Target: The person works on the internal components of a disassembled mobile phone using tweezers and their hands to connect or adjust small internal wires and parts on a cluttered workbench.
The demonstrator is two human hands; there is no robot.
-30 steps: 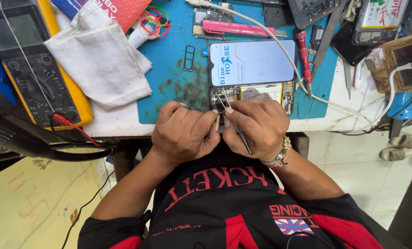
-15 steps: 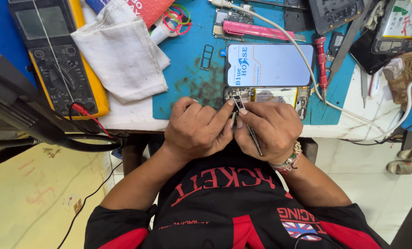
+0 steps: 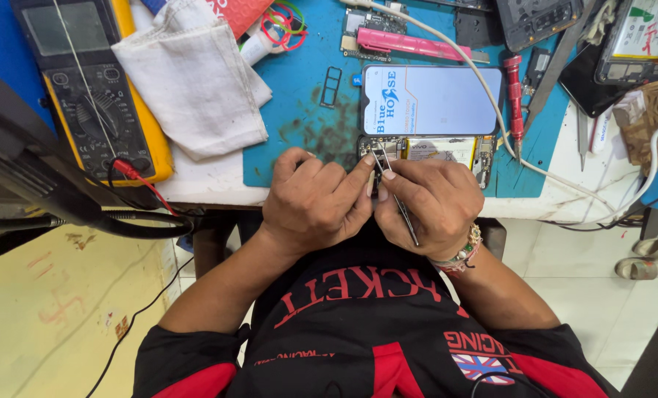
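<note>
At the near edge of the bench (image 3: 587, 184), the right hand (image 3: 428, 203) has its fingers closed on thin metal tweezers (image 3: 397, 193), tips on the opened phone (image 3: 428, 151). The left hand (image 3: 310, 197) curls beside it, fingers pressed on the phone's edge, though what they pinch, if anything, is hidden. The phone lies on a blue mat (image 3: 310, 96), under its lifted screen (image 3: 432, 99).

Phone repair bench: multimeter (image 3: 97, 96), opened phone (image 3: 432, 151).

The white workbench (image 3: 565, 193) carries a blue rubber work mat (image 3: 314, 118), a yellow multimeter (image 3: 97, 96), a folded white cloth (image 3: 196, 81) and a white cable (image 3: 565, 180).
</note>
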